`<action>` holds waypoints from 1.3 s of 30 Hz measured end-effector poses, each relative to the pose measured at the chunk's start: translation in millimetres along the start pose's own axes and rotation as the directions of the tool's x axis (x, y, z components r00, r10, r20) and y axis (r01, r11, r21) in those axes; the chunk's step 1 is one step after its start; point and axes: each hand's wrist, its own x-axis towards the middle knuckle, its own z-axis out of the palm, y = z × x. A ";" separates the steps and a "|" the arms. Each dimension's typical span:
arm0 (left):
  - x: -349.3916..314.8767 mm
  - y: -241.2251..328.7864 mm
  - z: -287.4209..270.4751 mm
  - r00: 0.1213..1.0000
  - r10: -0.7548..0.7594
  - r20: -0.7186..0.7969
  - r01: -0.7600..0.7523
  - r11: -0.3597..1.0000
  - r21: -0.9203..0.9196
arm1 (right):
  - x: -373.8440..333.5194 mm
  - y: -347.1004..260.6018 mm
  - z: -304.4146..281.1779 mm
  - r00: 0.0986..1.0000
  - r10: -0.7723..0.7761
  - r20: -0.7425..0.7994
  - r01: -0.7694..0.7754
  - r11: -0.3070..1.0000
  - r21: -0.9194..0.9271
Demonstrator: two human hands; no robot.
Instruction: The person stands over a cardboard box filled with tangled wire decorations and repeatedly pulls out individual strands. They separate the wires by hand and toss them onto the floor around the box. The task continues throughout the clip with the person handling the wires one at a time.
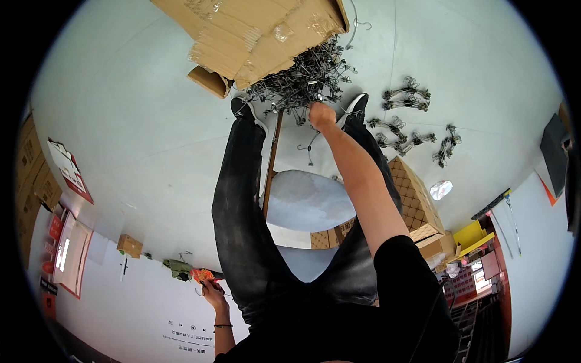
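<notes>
A tangled heap of dark wire clip hangers (pixel 308 69) spills from a cardboard box (pixel 260 36) on the floor between my feet. My right arm stretches forward, and my right hand (pixel 321 115) is closed at the heap's near edge. What lies in its fingers cannot be made out. Out at the lower left, my left hand (pixel 213 294) is closed on a wire hanger (pixel 198 293), of which a thin curved hook shows. One loose hanger (pixel 310 148) lies on the floor just nearer than my right hand.
Several bundles of hangers (pixel 407 97) lie on the floor to the right. A patterned carton (pixel 414 199) stands beside my right leg. Between my legs are a grey rounded surface (pixel 311 199) and a brown wooden bar (pixel 273 157). A broom (pixel 491 204) is farther right.
</notes>
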 end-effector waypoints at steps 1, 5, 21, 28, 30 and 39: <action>2.4 -3.2 -0.8 1.000 0.003 0.004 -0.003 1.000 -0.002 | 2.6 5.0 5.4 1.000 -0.015 -0.012 0.015 1.000 -0.003; 17.9 -23.1 -6.7 0.999 0.022 -0.029 -0.020 0.999 0.039 | 2.4 18.7 24.5 0.997 -0.072 -0.013 0.072 0.997 -0.001; -1.9 -7.1 3.4 0.993 0.117 -0.003 -0.117 0.990 0.075 | 7.2 -6.8 -22.2 0.981 -0.191 0.010 0.190 0.963 -0.189; -21.2 -12.5 8.0 0.991 0.119 0.068 -0.121 0.992 0.029 | -30.0 -16.4 -43.4 0.988 -0.150 0.045 0.156 0.966 -0.205; -30.2 -11.3 15.7 0.990 0.120 0.071 -0.124 0.991 0.051 | -38.0 -25.5 -66.0 0.992 -0.124 0.027 0.127 0.963 -0.239; -57.9 1.3 -53.7 0.997 0.079 -0.020 -0.080 0.995 -0.055 | -111.0 -158.2 -228.1 0.963 -0.052 0.264 0.135 0.943 -0.305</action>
